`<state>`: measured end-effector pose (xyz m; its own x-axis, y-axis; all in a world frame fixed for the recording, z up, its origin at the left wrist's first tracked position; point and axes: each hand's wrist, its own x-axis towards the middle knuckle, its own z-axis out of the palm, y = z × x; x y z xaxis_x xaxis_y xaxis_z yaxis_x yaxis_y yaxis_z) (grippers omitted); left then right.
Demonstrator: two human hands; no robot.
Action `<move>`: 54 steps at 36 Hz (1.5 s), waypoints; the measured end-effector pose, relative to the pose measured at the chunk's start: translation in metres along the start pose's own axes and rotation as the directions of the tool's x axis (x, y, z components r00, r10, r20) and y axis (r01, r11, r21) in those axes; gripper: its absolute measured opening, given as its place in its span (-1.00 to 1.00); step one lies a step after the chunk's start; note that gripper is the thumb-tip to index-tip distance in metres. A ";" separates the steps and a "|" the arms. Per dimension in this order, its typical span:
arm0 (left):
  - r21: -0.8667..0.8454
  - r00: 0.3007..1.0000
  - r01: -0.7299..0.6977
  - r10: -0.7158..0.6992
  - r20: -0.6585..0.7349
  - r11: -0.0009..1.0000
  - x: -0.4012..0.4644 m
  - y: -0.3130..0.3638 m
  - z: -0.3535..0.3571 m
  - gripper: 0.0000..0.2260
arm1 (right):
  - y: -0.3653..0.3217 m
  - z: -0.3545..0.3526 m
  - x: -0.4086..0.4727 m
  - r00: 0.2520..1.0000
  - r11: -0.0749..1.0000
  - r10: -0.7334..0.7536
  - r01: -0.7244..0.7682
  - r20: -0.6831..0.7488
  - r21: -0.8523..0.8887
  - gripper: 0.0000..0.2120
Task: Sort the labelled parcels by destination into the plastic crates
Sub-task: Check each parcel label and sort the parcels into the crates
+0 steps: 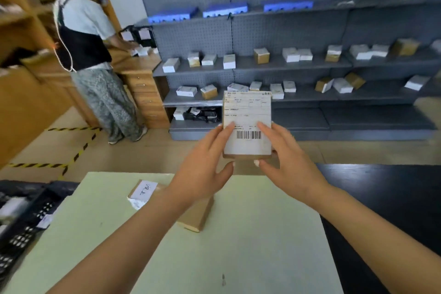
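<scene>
While raised above pale green table [238,246] | small brown cardboard parcel with white barcode label [247,124]: upright, long axis vertical, label toward camera | pinched between left hand [205,169] and right hand [286,162] | black plastic crate [21,222]: far left, nearer left hand.

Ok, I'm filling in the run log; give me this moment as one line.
phase: reading label | left hand + right hand: hold parcel upright, label facing camera | second parcel: on table | crate: left
</scene>
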<state>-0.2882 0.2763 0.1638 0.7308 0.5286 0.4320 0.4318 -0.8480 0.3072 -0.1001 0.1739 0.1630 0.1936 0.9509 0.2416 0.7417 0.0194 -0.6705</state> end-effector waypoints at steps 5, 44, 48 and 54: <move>0.012 0.993 -0.052 0.052 -0.102 0.999 0.022 0.002 -0.039 -0.29 | -0.032 -0.023 0.023 0.993 0.996 -0.088 0.089 -0.081 0.015 -0.29; 0.089 0.906 0.334 -0.294 -0.306 0.938 -0.152 0.003 -0.134 -0.34 | -0.158 0.043 -0.007 0.879 0.903 -0.421 0.430 0.223 0.010 -0.29; 0.121 0.883 0.386 -0.329 -0.335 0.914 -0.221 -0.001 -0.170 -0.33 | -0.210 0.083 -0.034 0.836 0.873 -0.477 0.486 0.271 0.036 -0.30; 0.137 0.822 0.497 -0.414 -0.390 0.857 -0.341 -0.006 -0.227 -0.33 | -0.294 0.155 -0.080 0.757 0.821 -0.563 0.560 0.333 0.115 -0.29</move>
<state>-0.6604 0.1100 0.2071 0.2160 0.8009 0.5584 0.8056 -0.4694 0.3615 -0.4337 0.1398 0.2317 -0.4847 0.8113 0.3270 0.6430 0.5839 -0.4956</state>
